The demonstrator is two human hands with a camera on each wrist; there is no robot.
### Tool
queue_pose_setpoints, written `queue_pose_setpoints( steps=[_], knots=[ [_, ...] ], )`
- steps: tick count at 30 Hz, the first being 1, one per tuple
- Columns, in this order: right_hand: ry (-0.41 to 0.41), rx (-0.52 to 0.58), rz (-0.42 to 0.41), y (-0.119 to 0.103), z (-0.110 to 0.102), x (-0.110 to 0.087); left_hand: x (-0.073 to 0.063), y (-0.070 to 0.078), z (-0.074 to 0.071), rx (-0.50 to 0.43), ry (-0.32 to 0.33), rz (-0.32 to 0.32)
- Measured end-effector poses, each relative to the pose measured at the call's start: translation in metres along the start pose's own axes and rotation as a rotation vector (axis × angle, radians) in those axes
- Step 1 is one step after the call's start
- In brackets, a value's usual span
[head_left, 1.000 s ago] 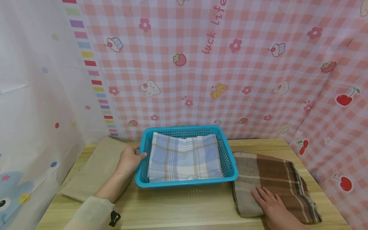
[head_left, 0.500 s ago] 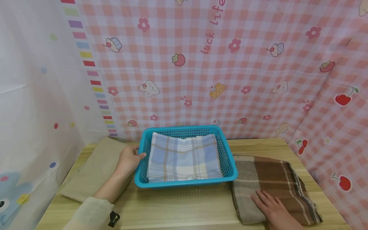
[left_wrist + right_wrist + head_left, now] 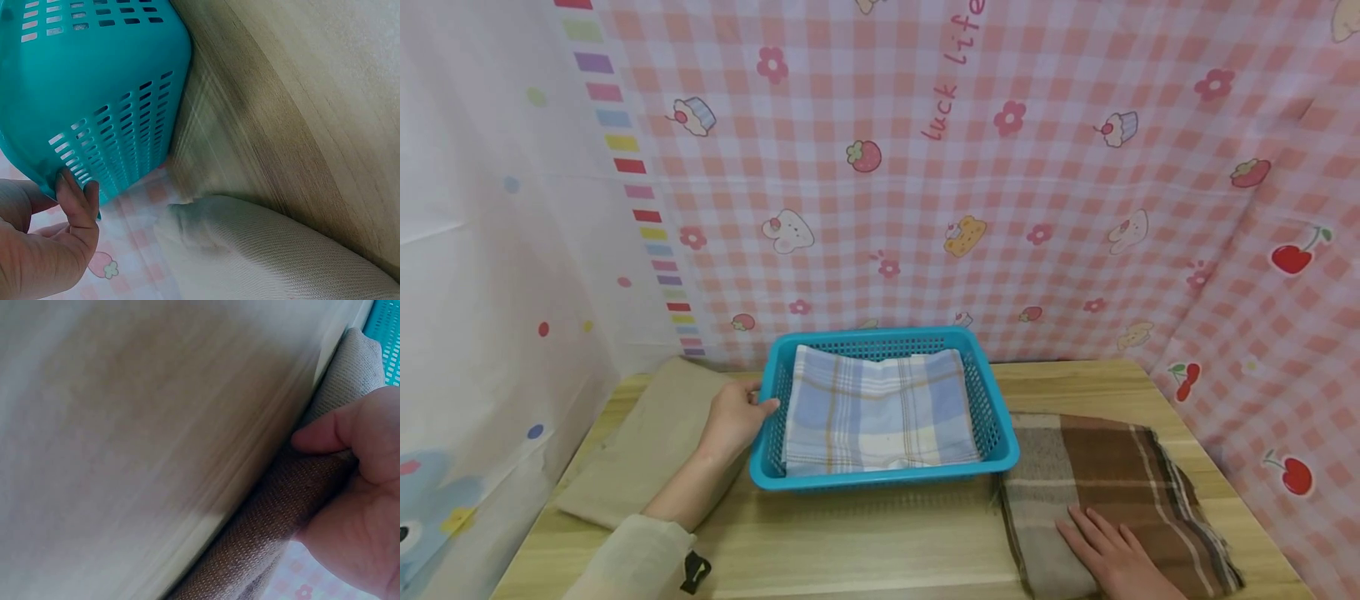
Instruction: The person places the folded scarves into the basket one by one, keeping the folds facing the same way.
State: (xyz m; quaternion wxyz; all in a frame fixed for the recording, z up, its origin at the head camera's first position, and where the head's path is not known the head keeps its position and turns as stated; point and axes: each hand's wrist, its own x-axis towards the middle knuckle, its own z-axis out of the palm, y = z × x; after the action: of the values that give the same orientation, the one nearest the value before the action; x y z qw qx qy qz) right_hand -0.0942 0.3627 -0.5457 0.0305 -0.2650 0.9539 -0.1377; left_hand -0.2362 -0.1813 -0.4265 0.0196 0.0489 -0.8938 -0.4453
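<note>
My left hand (image 3: 730, 423) grips the left rim of a blue-green plastic basket (image 3: 880, 480), thumb over the edge and fingers curled below it in the left wrist view. Inside the basket lies a folded blue and white plaid cloth (image 3: 887, 417). At the front right, a folded brown and grey plaid scarf (image 3: 1112, 467) with a fringed edge lies on the table. My right hand (image 3: 1116, 550) holds its near edge, fingers spread on top. In the right wrist view the thumb (image 3: 322, 434) presses into the scarf's folded side.
A folded beige cloth (image 3: 655, 442) lies at the left, partly under my left forearm. The wooden table (image 3: 865, 550) ends against a pink checked curtain (image 3: 925, 208) behind the basket. White cloth (image 3: 490, 275) hangs at the left. A black strap (image 3: 696, 572) dangles from my left sleeve.
The brown scarf has slid toward me, away from the back of the table, together with my right hand. My left hand and the basket stay in place. The view has shifted slightly.
</note>
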Motion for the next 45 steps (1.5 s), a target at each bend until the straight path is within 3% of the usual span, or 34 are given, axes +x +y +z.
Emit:
queue_pose_setpoints(
  steps=[5,11,18,24,27,31,34,36,38,45],
  knots=[
    [-0.004,-0.012,0.024,-0.008,-0.001,-0.003,0.000,-0.001,0.000,0.011,0.008,0.001],
    [-0.022,0.008,0.078,-0.021,-0.005,-0.006,0.000,-0.001,0.001,0.048,0.018,0.064],
    [-0.075,0.030,0.122,-0.014,0.003,-0.011,-0.001,-0.001,0.000,0.062,0.004,0.055],
    [-0.111,0.169,0.054,-0.003,-0.014,-0.010,-0.003,0.005,-0.007,0.127,-0.028,0.052],
    [-0.130,0.253,0.104,-0.009,-0.034,-0.007,-0.008,0.014,-0.010,0.192,0.016,0.069],
    [-0.161,0.290,0.215,-0.019,-0.057,-0.005,-0.018,0.032,-0.006,0.246,0.156,0.168],
    [-0.143,0.268,0.264,-0.021,-0.069,-0.005,-0.028,0.048,0.002,0.220,0.250,0.265],
    [-0.116,0.256,0.293,-0.020,-0.074,-0.006,-0.037,0.058,0.009,0.186,0.273,0.307],
    [-0.087,0.251,0.310,-0.018,-0.076,-0.006,-0.046,0.068,0.016,0.147,0.275,0.330],
    [0.056,0.184,0.302,-0.008,-0.078,-0.009,-0.074,0.091,0.042,-0.010,0.188,0.396]
  ],
)
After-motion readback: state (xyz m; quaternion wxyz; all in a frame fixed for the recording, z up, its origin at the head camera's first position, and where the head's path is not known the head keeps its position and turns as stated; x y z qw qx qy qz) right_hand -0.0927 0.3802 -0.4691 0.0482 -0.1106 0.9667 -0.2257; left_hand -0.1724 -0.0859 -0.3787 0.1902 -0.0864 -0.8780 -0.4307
